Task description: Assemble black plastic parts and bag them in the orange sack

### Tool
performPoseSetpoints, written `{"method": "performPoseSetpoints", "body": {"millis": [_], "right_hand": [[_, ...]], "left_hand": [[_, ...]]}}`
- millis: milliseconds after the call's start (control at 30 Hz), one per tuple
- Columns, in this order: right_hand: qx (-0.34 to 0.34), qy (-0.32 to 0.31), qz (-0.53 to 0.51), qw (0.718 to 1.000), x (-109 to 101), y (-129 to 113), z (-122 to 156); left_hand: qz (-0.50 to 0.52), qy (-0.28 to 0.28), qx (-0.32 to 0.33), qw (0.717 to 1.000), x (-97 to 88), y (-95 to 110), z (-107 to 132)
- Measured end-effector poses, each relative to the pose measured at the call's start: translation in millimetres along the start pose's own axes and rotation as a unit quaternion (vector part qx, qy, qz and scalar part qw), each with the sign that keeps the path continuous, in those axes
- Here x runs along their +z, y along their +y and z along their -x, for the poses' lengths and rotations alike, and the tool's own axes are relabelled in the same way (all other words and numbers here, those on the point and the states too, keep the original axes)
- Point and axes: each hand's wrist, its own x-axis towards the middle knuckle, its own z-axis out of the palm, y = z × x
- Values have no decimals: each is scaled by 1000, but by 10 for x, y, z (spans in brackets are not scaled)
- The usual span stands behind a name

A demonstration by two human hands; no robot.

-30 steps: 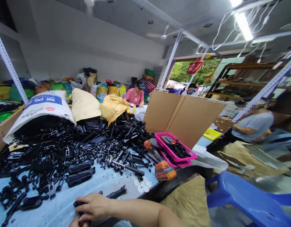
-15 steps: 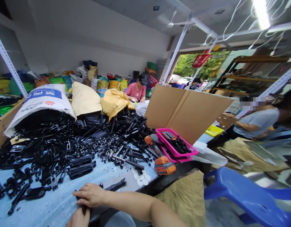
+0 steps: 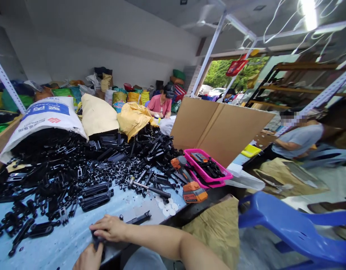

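Note:
At the table's front edge both my hands are closed on one dark part, mostly hidden by the fingers. My right hand reaches across from the right and grips it from above. My left hand holds its lower end from the near side. Just right of my right hand lies a long black jointed part. Beyond it rests a hammer with a dark handle. Several black bar parts lie side by side ahead of my hands, and more black parts are scattered to the left.
An orange cordless drill and a pink basket stand at the right edge, before a cardboard sheet. White discs lie near the drill. Sacks spill black parts at the back. A blue chair stands right; co-workers sit beyond.
My left hand has shifted slightly down and left, and more of the dark part shows between my hands. The camera view has turned a little. The things on the table lie as before.

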Motion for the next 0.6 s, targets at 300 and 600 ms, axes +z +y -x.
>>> {"method": "performPoseSetpoints", "body": {"millis": [300,600], "right_hand": [[14,17,-20,1000,51,12,-34],[17,12,19,1000,83,1,-25]], "left_hand": [[-22,68,9,997,-118,13,127],[15,112,-46,993,-27,174,122]]}}
